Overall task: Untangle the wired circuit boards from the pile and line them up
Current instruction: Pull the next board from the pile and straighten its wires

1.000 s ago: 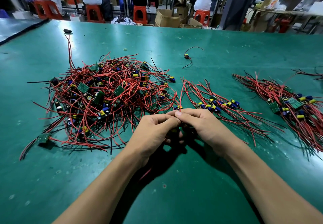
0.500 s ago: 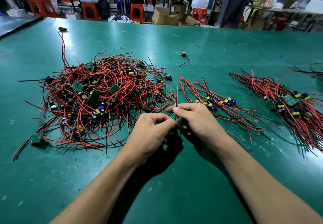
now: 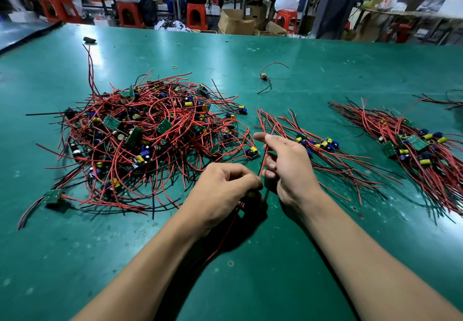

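Green table [image 3: 250, 283], head view. Tangled pile [image 3: 150, 140] of red- and black-wired circuit boards lies left of centre, spread flat on the mat, not in any bin. Left hand [image 3: 225, 190] sits at the pile's near right edge, fingers curled tight, pinching the lower end of a red wire [image 3: 265, 156]; a yellow-tipped part shows just under the fingertips, and more red wire trails toward the viewer beneath the wrist. Right hand [image 3: 288, 168] is just beside the left, half closed: forefinger stretched out, other fingers loosely curled, the red wire running up between thumb and fingers. How firmly it grips cannot be told. Sorted middle row [image 3: 318, 143] lies behind the right hand, wires roughly parallel; a larger right row [image 3: 413, 145] lies well apart toward the right edge. One lone board [image 3: 263, 76] sits far centre; a stray board [image 3: 52, 195] lies near left of the pile. Only containers: open cardboard boxes [image 3: 235, 24] beyond the far table edge, contents not discernible.
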Tool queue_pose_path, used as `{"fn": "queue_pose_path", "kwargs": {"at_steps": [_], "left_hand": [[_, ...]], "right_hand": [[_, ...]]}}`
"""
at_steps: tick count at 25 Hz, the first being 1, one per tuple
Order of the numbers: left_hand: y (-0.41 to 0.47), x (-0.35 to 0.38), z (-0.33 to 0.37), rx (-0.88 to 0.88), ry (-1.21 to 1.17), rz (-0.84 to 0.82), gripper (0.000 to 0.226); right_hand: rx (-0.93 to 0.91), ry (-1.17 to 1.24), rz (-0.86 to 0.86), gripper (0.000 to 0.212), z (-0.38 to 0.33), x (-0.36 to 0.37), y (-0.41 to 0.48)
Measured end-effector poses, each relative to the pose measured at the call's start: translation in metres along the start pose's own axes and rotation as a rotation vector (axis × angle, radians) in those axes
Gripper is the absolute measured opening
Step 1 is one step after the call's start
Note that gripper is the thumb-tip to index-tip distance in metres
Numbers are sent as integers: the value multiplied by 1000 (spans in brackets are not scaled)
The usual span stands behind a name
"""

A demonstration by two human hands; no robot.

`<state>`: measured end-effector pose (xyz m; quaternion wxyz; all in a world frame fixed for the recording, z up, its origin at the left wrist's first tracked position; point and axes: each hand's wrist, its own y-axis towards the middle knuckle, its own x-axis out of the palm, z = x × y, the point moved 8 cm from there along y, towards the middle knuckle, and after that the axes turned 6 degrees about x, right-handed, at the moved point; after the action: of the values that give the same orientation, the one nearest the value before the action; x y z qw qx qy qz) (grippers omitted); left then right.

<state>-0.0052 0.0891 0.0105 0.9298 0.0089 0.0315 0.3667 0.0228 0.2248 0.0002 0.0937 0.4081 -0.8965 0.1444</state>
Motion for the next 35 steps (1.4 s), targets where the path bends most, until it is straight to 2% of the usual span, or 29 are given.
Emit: {"fn": "queue_pose_path", "kwargs": {"at_steps": [5,10,14,16,19,26,31,35], "left_hand": [[-2,2,2,-2,48,-61,15],[-3,1,-1,-32,23,-25,16],[-1,-2,-3,-59,-105,45,20],[-1,-4,-3,-47,-74,57,21],[-3,-5,-2,-25,11,43,20],[-7,4,4,-11,60,-102,17],[-8,6,5,-16,21,-170,16],[-7,7,4,-24,-3,-204,17]], "right_hand": [[-13,30,45,25,-4,-12,6],[47,25,-77,23,-4,-11,7],[132,-292,-344,27,12,4,-17],[140,-401,-377,31,16,6,-24],[90,-425,-279,24,10,0,-21],[-50,-246,36,24,1,-17,3],[-118,-210,134,25,-3,-22,6],[-77,-107,182,35,-5,-24,4]]}}
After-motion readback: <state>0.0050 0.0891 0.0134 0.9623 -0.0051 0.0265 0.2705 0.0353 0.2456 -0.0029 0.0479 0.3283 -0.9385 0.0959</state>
